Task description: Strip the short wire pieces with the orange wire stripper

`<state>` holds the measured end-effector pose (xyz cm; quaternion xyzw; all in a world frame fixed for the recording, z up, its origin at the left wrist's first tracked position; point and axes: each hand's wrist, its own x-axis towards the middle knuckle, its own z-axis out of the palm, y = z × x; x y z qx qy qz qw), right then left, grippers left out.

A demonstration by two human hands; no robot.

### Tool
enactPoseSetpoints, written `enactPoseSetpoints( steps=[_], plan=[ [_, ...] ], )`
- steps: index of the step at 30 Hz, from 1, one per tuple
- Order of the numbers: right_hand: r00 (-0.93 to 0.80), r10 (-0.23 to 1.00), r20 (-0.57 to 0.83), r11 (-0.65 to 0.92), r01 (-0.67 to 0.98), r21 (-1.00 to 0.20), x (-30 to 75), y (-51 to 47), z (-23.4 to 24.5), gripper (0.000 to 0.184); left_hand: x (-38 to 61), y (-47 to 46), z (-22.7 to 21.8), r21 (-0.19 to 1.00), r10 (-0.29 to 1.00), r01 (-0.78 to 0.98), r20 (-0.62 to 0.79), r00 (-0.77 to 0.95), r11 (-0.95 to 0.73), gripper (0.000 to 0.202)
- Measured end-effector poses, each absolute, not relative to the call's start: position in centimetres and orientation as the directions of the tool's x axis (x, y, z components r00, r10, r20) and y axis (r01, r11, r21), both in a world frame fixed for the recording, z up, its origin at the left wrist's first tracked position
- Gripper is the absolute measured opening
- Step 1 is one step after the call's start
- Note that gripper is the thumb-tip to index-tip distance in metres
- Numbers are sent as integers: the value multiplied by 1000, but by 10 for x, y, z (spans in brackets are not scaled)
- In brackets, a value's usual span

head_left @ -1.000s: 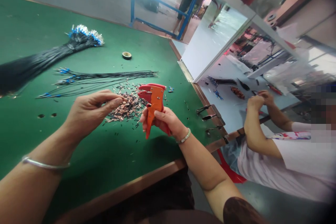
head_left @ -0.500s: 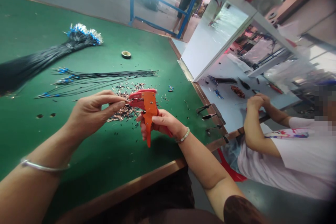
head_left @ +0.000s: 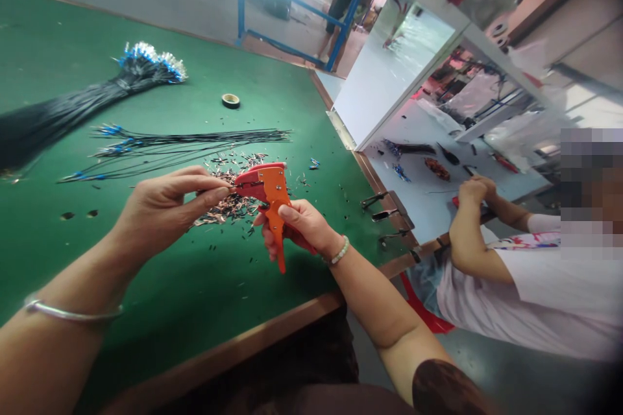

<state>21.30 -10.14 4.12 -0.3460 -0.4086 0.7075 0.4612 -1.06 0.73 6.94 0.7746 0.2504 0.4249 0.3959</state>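
Gripping hand: right hand (head_left: pixel 296 228) closed firmly round the orange handles of a wire stripper (head_left: pixel 276 207), held upright above the table.
Pinching hand: left hand (head_left: pixel 160 207) nearly closed, fingertips (head_left: pixel 219 193) pinching a thin wire (head_left: pixel 232 188), hard to make out, at the stripper's red jaws.
Handling: stripper looked light and stiff, best held by its handles; wire looked limp and easily slipped, best pinched near its end.
Table: green table (head_left: pixel 146 272) held copper scraps (head_left: pixel 228 207), loose black wires (head_left: pixel 195 137), a wire bundle (head_left: pixel 146 68) with blue ends, and a tape roll (head_left: pixel 230 100).
Nearby: co-worker (head_left: pixel 487 279) sat right, hands (head_left: pixel 479 191) over a white bench (head_left: pixel 418 201).
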Motion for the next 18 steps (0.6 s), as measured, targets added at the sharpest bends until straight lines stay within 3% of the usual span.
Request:
enactPoseSetpoints(
  steps=[9, 18],
  plan=[
    [-241, 965, -107, -183, -318, -930, 202, -103, 41, 51, -13, 9, 71, 804, 812, 254, 415, 409, -538, 30],
    [-219, 972, -81, -152, -328, -933, 196, -104, 43, 47, -13, 15, 60, 644, 651, 241, 530, 544, -726, 29]
  ],
)
